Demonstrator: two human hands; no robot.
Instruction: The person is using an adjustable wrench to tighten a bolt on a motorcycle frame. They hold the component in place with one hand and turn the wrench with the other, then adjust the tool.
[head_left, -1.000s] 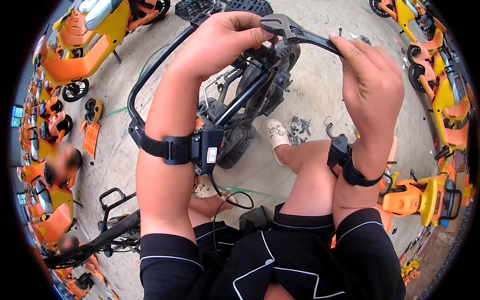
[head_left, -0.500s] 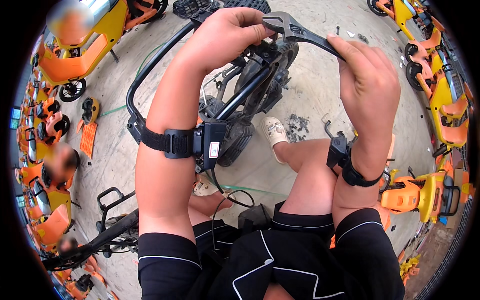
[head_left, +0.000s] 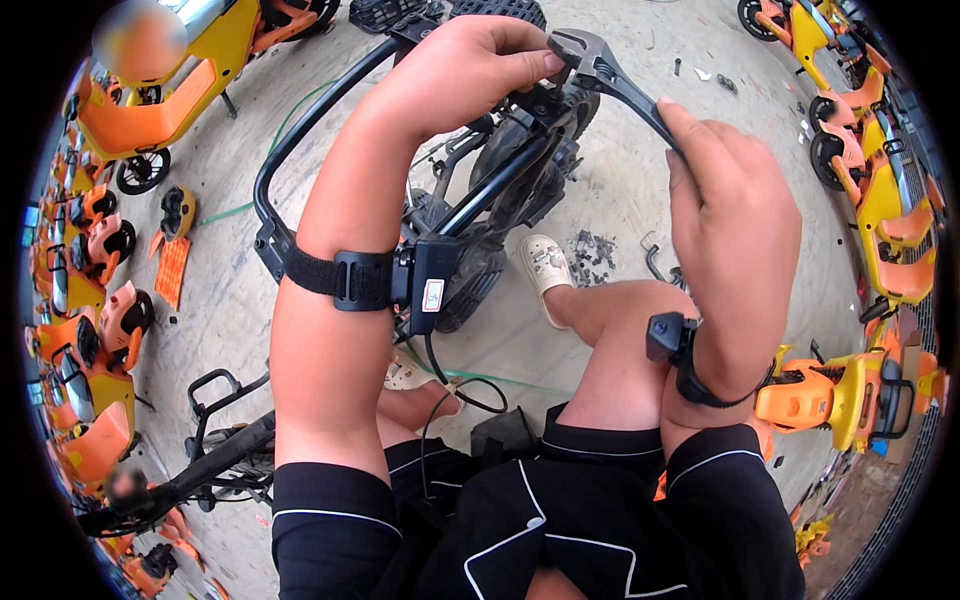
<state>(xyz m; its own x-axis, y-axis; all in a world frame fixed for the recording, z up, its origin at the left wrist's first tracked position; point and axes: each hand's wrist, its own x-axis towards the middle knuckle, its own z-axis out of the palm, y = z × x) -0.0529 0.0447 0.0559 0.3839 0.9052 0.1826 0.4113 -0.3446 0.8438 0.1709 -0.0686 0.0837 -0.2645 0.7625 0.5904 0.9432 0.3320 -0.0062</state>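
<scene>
My right hand (head_left: 735, 195) is closed around the handle of a dark adjustable wrench (head_left: 628, 95). The wrench slants up to the left, its head close to the fingertips of my left hand (head_left: 490, 70). That hand is pinched beside the jaws; whatever lies between its thumb and fingers is hidden. Both hands are above the end of a black tubular vehicle frame (head_left: 490, 190), which carries a dark wheel (head_left: 580, 110). The exact spot where the jaws meet a part cannot be made out.
Small dark fragments (head_left: 592, 258) lie on the concrete floor by my right shoe (head_left: 545, 265). Yellow-orange scooters (head_left: 150, 100) line both sides. A yellow helmet (head_left: 178, 215) and an orange panel (head_left: 172, 275) rest on the floor at left. A black cable (head_left: 485, 390) hangs from my left wrist strap.
The wrench head has shifted slightly right, and the handle now slopes more steeply. My right wrist has turned and dropped a little. My left hand has moved slightly right alongside the head.
</scene>
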